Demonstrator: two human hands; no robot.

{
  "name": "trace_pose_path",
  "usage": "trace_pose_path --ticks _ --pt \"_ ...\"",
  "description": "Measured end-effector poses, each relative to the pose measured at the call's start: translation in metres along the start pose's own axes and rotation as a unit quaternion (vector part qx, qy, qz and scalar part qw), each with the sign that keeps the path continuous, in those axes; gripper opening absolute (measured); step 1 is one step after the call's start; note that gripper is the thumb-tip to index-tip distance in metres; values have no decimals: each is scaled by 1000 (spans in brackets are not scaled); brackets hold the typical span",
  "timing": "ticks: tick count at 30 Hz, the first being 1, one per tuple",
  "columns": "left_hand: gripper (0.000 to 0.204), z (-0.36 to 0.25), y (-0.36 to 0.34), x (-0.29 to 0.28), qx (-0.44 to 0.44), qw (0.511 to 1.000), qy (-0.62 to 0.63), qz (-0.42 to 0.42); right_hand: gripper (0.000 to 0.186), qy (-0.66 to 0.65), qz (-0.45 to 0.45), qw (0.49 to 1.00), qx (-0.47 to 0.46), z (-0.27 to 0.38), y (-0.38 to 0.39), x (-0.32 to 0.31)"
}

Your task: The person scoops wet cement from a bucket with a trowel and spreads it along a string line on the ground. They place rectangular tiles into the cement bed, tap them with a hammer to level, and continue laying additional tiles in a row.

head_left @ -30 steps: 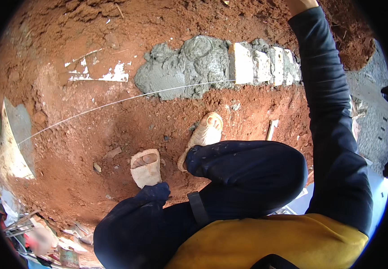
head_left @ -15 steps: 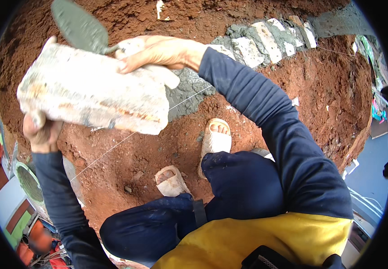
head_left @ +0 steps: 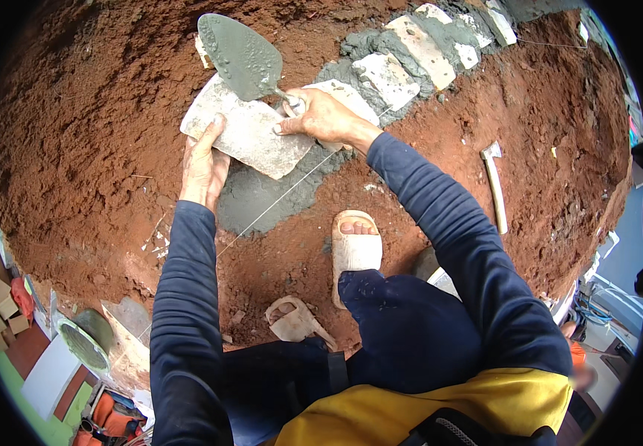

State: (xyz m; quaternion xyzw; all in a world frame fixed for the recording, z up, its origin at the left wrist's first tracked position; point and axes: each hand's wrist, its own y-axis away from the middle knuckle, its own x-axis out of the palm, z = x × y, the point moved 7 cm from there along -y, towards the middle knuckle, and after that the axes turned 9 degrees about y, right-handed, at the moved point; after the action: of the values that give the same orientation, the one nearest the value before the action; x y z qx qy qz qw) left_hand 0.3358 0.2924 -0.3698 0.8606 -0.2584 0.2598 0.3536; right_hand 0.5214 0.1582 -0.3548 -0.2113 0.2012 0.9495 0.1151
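Wet mortar bed (head_left: 251,201) just right of left hand (head_left: 202,169); pale stone block (head_left: 243,130) now lower than a half second ago, between the hands and over that bed, so likely being positioned, contact unclear. Left hand clasps block's left edge, thumb on top; right hand (head_left: 327,117) curled round trowel (head_left: 240,56), fingertips on block's right end, string line (head_left: 280,200) passing just below

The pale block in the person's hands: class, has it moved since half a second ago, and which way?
Yes. Judged against the row of laid stones, the pale block has moved toward them, over the wet mortar.
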Motion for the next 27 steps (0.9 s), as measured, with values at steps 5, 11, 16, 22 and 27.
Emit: trace_pose_path --ticks 5,11,16,22,27 --pt "56 37 -11 -6 -18 999 21 37 55 22 11 1000 17 -32 12 -6" --pt "56 53 -21 -4 -42 999 8 23 50 -10 21 994 103 -63 14 -5" --pt "56 61 -29 -10 -68 997 -10 18 44 -90 3 992 84 -54 23 -18" --pt "57 76 -48 -20 -110 994 -9 -8 26 -214 -116 966 86 -45 61 -70" --pt "60 68 -56 -19 -114 985 -126 -6 34 -227 -168 954 97 -44 94 -101"
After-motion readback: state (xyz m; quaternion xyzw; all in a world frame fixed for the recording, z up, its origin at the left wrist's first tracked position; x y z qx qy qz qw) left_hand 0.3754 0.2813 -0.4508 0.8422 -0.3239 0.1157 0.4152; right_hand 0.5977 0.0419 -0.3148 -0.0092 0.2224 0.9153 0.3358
